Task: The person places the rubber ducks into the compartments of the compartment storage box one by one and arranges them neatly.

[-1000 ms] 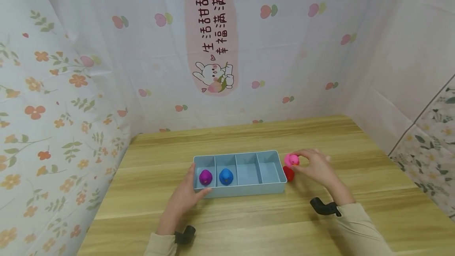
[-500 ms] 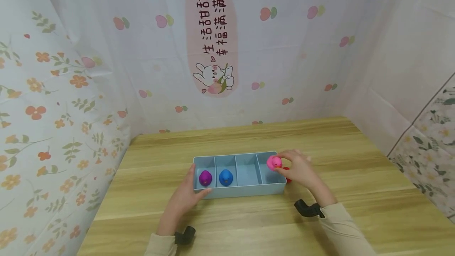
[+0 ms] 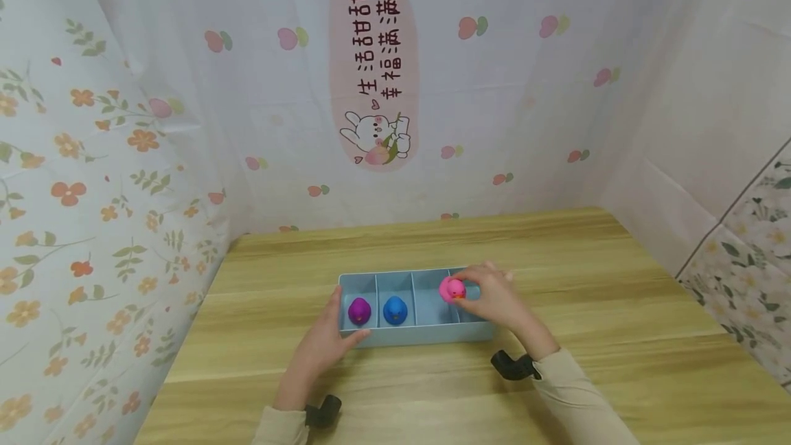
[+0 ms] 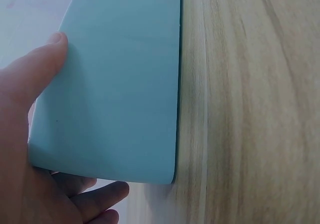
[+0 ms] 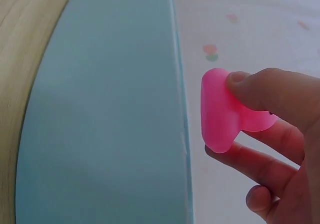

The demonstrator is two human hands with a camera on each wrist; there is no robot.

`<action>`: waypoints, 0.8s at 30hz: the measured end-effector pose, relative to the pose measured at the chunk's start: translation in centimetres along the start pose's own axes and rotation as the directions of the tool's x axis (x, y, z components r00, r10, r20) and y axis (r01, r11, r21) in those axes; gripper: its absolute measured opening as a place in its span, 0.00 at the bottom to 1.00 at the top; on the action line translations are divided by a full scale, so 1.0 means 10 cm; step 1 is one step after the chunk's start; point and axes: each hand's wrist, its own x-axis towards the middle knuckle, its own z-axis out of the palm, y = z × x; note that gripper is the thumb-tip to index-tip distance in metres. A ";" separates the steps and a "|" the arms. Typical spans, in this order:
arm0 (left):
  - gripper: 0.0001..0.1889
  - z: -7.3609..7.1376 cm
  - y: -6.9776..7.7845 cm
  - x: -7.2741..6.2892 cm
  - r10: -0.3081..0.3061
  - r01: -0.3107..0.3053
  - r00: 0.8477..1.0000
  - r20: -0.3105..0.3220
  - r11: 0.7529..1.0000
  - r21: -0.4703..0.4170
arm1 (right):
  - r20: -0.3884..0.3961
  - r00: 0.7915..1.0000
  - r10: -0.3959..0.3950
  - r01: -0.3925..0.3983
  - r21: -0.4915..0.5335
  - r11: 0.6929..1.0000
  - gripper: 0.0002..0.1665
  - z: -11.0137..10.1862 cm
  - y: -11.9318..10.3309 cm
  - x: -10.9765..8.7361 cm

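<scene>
A light blue divided box (image 3: pixel 420 336) stands on the wooden table. My left hand (image 3: pixel 320 343) grips its left end, thumb on the front wall and fingers around the side; the left wrist view shows the thumb (image 4: pixel 42 63) over that wall. In the leftmost compartment sits a purple toy duck (image 3: pixel 360 311), and a blue toy duck (image 3: pixel 395 310) occupies the one beside it. My right hand (image 3: pixel 502 301) pinches a pink toy duck (image 5: pixel 220 108) between thumb and fingers, above the rim. From the head view, the duck overlaps the divider between the two right compartments.
The wooden table (image 3: pixel 395 390) extends around the box. Behind it hangs a printed curtain (image 3: pixel 278 129), with floral cloth (image 3: pixel 111 191) along the left side. Each wrist wears a black mount, one on the left (image 3: pixel 323 411) and one on the right (image 3: pixel 514 365).
My right hand has carried the pink duck leftward, from beside the box to over its right compartments. The red object seen right of the box is now hidden. The left hand keeps its grip.
</scene>
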 end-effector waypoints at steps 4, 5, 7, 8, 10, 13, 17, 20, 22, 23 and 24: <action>0.56 0.01 -0.01 0.01 0.006 -0.006 1.000 -0.002 1.000 0.000 | 0.027 1.000 -0.001 0.001 -0.023 1.000 0.22 0.06 -0.05 0.05; 0.56 0.01 0.00 0.01 0.006 -0.006 1.000 -0.003 1.000 0.000 | 0.039 0.999 0.000 0.001 -0.024 1.000 0.21 0.08 -0.06 0.06; 0.56 0.01 0.00 0.01 0.002 -0.002 1.000 -0.001 1.000 -0.001 | 0.065 0.998 0.002 0.000 -0.023 1.000 0.21 0.12 -0.08 0.08; 0.56 0.01 0.00 0.00 0.001 -0.001 1.000 -0.002 1.000 -0.002 | 0.080 0.997 0.002 0.000 -0.023 1.000 0.21 0.13 -0.09 0.09; 0.56 0.00 0.01 -0.01 -0.004 0.004 1.000 -0.001 1.000 -0.002 | 0.101 0.995 0.001 0.002 -0.032 0.999 0.21 0.17 -0.10 0.11; 0.56 0.00 0.01 -0.02 -0.009 0.009 1.000 0.001 1.000 0.004 | 0.120 0.993 0.008 -0.001 -0.054 0.999 0.21 0.22 -0.12 0.13; 0.56 0.00 0.01 -0.02 -0.010 0.010 1.000 0.001 1.000 0.008 | 0.128 0.992 0.018 -0.003 -0.115 0.993 0.21 0.26 -0.14 0.16; 0.56 0.00 0.01 -0.02 -0.012 0.012 1.000 0.002 1.000 0.002 | 0.145 0.989 0.033 -0.008 -0.172 0.985 0.19 0.29 -0.16 0.19; 0.56 -0.01 0.02 -0.01 -0.013 0.013 1.000 0.003 1.000 -0.004 | 0.163 0.986 0.046 -0.013 -0.203 0.979 0.18 0.31 -0.17 0.21; 0.56 -0.01 0.02 -0.01 -0.012 0.012 1.000 0.004 1.000 -0.005 | 0.171 0.984 0.053 -0.015 -0.216 0.976 0.17 0.32 -0.17 0.21; 0.56 -0.01 0.02 -0.01 -0.012 0.012 1.000 0.005 1.000 -0.005 | 0.178 0.982 0.057 -0.015 -0.227 0.974 0.17 0.33 -0.18 0.22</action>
